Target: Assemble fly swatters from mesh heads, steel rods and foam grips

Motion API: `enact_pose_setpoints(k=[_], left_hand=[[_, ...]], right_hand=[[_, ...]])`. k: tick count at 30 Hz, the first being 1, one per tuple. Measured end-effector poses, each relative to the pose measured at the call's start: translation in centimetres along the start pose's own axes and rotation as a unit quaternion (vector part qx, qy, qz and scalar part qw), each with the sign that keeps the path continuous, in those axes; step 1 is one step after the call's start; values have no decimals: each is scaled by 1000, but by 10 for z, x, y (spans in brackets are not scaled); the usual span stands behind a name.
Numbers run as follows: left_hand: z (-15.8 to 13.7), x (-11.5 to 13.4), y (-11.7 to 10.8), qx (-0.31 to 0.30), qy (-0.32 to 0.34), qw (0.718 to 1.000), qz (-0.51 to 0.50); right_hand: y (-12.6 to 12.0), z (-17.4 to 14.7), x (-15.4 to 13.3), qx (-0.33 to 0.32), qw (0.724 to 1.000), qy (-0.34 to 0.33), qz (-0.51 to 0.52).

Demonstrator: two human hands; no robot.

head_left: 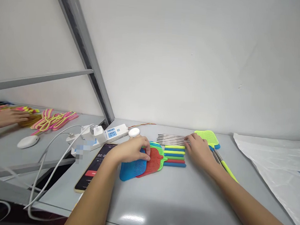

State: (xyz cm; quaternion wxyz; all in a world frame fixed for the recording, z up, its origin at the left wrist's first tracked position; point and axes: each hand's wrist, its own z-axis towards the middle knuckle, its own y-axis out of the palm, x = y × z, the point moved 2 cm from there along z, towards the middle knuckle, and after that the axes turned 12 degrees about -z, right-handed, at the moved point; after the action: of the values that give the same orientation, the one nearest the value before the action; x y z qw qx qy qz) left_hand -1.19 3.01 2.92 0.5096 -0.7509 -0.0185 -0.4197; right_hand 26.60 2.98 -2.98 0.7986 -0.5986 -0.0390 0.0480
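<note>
Mesh fly swatter heads lie fanned out on the grey table: a blue head [133,169], a red head [153,164] and a green head [161,163]. My left hand [133,149] rests over them, its thumb and fingers bent together at the edge of the blue head. Coloured handles [174,159] in yellow, blue, green and red lie side by side to the right. Behind these is a row of thin metal rods [170,139]. My right hand [198,150] has its bent fingers at the right ends of the rods; the fingertips are partly hidden.
At right lie a yellow-green fly swatter [207,137] and a white plastic sheet [267,158]. On the left are a phone [96,163], a power strip [115,132] with white cables and a round white object [134,132]. Another person's hand [8,117] touches cords [54,119] beyond the metal frame.
</note>
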Motion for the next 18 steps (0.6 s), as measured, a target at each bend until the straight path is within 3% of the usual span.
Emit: enact_pose_setpoints(k=[4,6,10,14,18], left_hand=[[-9,19,-1,-49,8,995,-88],[-9,32,6,-75,46,987,-133],[1,58,46,-124,167,961,-185],[20,73,109,-117,259,956,-71],[31,78,156,-22,383,917,106]], right_hand=[[11,38,7,-35,999,-7,20],[18,56,10,-62,997,-24,35],[31,77,10,-109,990,-71,56],[36,84,9,-130,984,-101,60],[38,92,7,-144,982,-117,44]])
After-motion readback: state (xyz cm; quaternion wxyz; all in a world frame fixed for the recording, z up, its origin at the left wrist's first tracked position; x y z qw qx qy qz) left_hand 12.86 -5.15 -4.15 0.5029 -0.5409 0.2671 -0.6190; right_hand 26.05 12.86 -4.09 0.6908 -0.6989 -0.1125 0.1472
